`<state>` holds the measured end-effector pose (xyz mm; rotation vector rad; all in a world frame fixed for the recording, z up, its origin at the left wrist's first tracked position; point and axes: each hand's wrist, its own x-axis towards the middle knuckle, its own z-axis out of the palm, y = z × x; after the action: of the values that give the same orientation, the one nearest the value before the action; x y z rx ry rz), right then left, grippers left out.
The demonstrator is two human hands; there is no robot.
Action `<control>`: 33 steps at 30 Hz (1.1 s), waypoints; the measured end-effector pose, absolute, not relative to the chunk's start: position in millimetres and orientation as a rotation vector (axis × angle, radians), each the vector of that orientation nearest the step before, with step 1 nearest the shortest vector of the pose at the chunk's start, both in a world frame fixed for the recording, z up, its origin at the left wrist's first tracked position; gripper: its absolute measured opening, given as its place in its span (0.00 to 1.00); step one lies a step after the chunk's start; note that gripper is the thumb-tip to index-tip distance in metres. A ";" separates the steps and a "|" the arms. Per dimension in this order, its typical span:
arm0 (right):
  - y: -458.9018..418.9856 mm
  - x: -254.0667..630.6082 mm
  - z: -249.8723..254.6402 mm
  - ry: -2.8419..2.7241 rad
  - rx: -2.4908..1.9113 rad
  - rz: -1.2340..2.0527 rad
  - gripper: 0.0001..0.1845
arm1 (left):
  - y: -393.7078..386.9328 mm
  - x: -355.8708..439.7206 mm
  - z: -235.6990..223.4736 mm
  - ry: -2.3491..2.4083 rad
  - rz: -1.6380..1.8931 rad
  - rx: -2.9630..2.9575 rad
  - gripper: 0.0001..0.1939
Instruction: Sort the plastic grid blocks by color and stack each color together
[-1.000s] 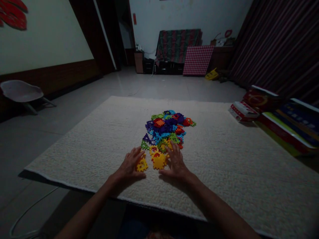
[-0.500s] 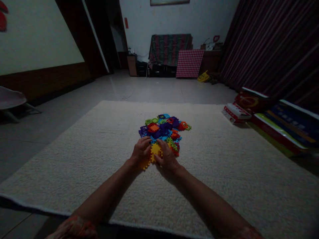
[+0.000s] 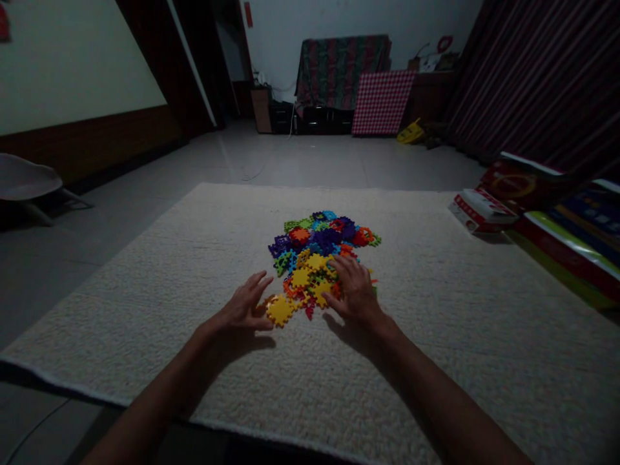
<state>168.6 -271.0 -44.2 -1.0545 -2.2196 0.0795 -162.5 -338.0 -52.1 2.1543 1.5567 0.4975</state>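
A pile of toothed, gear-shaped plastic pieces (image 3: pixel 325 240) in purple, blue, green, orange and red lies in front of me. Several yellow gear pieces (image 3: pixel 301 278) rest on its near side. My left hand (image 3: pixel 247 303) is open, thumb and fingers apart, just left of a yellow gear piece (image 3: pixel 280 310) at the pile's near left corner. Over the pile's right side is my right hand (image 3: pixel 356 287), also open with fingers spread, close to the yellow pieces. It covers some of the pieces beneath it.
The pieces lie on a cream textured mat (image 3: pixel 194 258). A red and white box (image 3: pixel 484 212) and larger flat boxes (image 3: pixel 581 245) sit at its right edge. A pale stool (image 3: pixel 29 177) stands at far left. A checked cloth (image 3: pixel 382 103) hangs at the back.
My hands have moved apart from around the yellow pieces and opened. The yellow pieces are now spread over the near side of the pile. The view has tipped downward.
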 end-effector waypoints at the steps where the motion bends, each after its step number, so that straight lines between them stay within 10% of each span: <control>1: -275.9 170.3 -49.2 -2.247 -1.063 0.081 0.37 | -345.8 -162.5 -58.4 1.603 0.429 2.176 0.56; 13: -279.9 183.6 -60.9 -2.184 -1.169 0.032 0.29 | -284.0 -72.1 -84.0 1.544 0.856 2.248 0.51; 25: -274.2 223.4 -79.2 -2.220 -1.418 0.354 0.52 | -278.0 -87.7 -82.1 1.986 1.165 1.976 0.30; 33: -274.1 212.0 -73.9 -2.164 -1.226 0.323 0.47 | -239.9 -52.5 -82.3 2.083 1.083 1.840 0.30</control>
<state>212.0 -274.1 -73.9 -1.2261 -2.1638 0.3229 -52.5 -239.9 -82.3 1.8400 2.0832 1.0828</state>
